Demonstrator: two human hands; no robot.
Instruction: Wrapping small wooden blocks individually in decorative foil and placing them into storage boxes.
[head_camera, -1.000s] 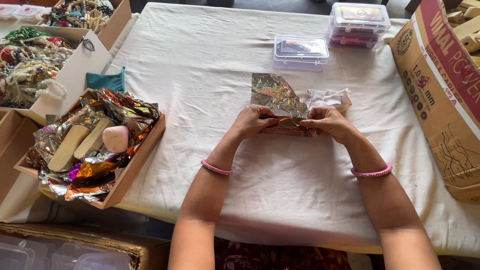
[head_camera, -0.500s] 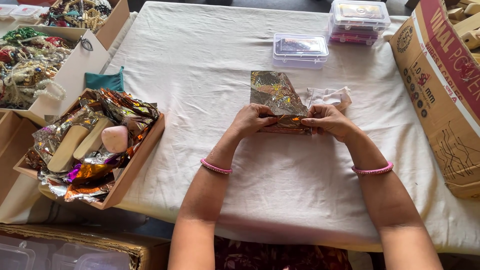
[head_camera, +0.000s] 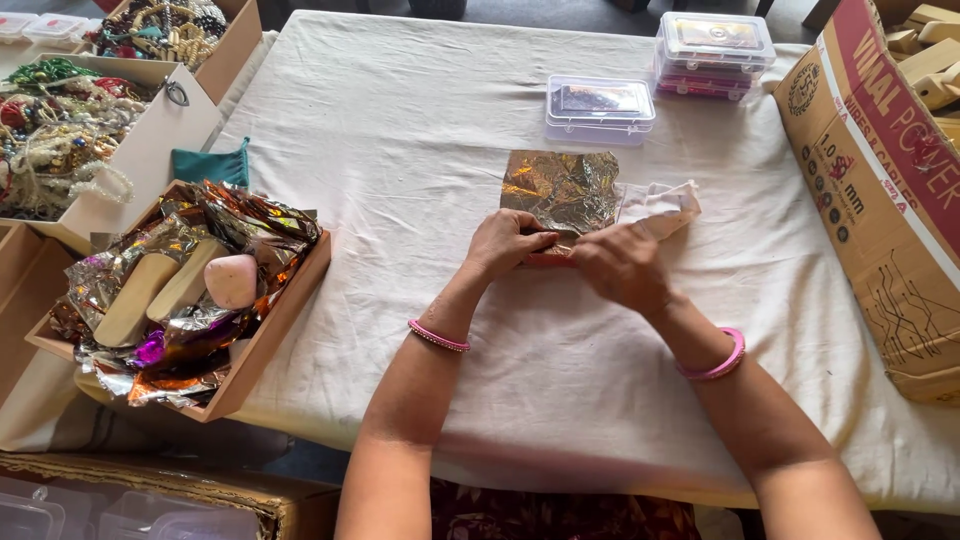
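A crinkled sheet of shiny gold and silver foil (head_camera: 562, 190) lies on the white tablecloth (head_camera: 400, 150), wrapped partly over a flat reddish object (head_camera: 548, 259) at its near edge. My left hand (head_camera: 505, 242) pinches the foil's near left edge against that object. My right hand (head_camera: 620, 262) presses on the foil's near right part, fingers together. A crumpled white cloth (head_camera: 662, 203) lies just right of the foil.
A wooden tray (head_camera: 270, 335) of foil sheets, wooden pieces and a pink stone sits left. Boxes of beaded jewellery (head_camera: 60, 120) stand far left. Clear plastic boxes (head_camera: 600, 105) are at the back; a large cardboard carton (head_camera: 880, 190) lies right.
The foil's far flap has spread flatter and wider. My right hand moved left and turned over the foil's near right corner; my left hand stayed put.
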